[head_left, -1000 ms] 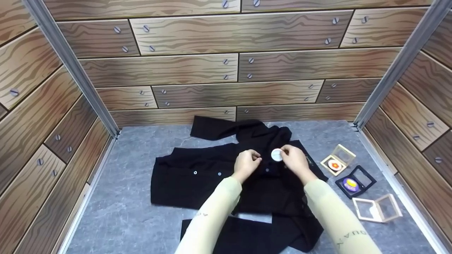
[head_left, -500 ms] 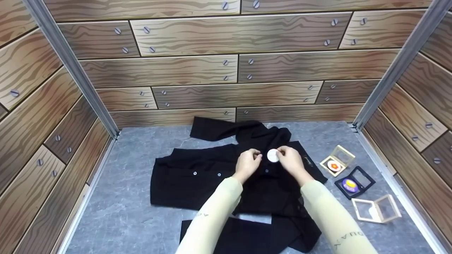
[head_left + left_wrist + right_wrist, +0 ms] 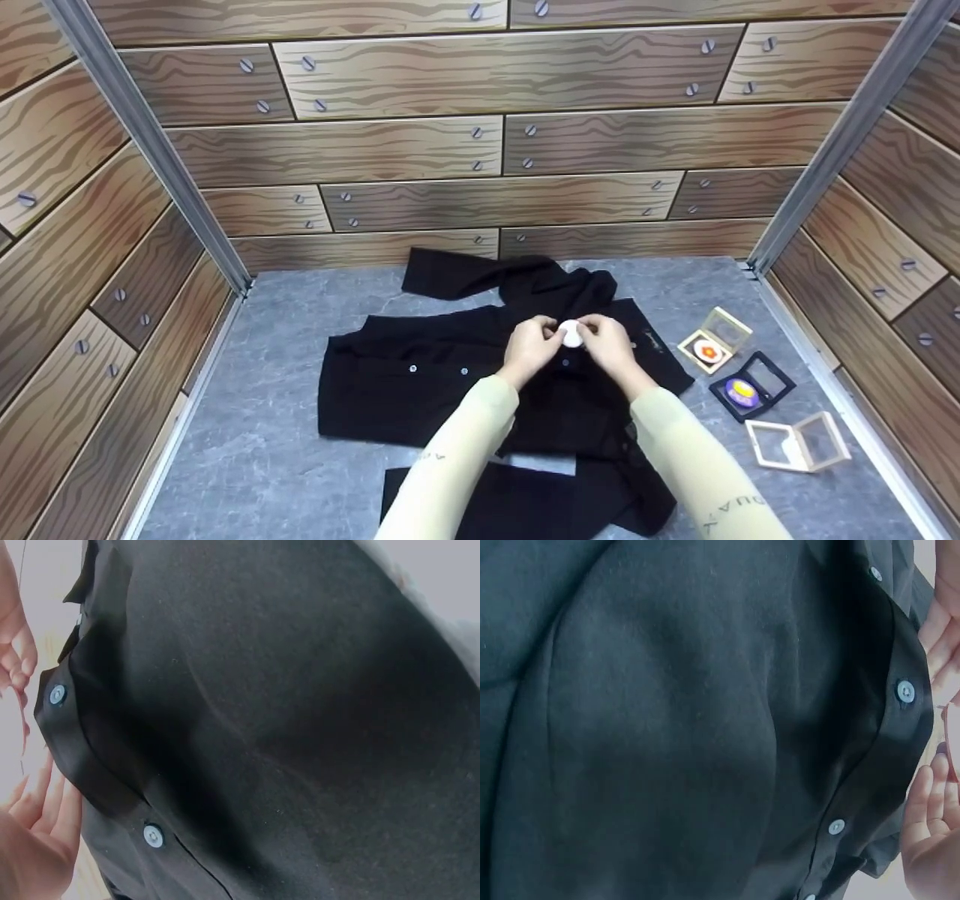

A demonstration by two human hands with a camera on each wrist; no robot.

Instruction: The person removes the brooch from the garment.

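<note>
A white round badge [image 3: 572, 334] is between my two hands in the head view, above a black buttoned shirt [image 3: 390, 397] that lies spread out. My right hand [image 3: 609, 346] pinches the badge's right edge between thumb and fingers. At its left edge, the thumb and fingertips of my left hand [image 3: 529, 349] pinch it too. Only part of the badge [image 3: 953, 736] enters the right wrist view at the side, beside bent fingers. Both wrist views are mostly filled by the shirt [image 3: 300, 720] and its small pale buttons.
To the right stand several things: an open gold case [image 3: 703, 358] with a red-flower badge, an open black case [image 3: 765, 405] with a purple and yellow badge, and an open pale-framed case [image 3: 799, 466]. Wood-print walls [image 3: 390, 79] enclose the grey tabletop [image 3: 247, 435].
My right hand has moved left with the badge until it meets my left hand's fingertips. The left hand has hardly moved. Shirt and cases stay where they were.
</note>
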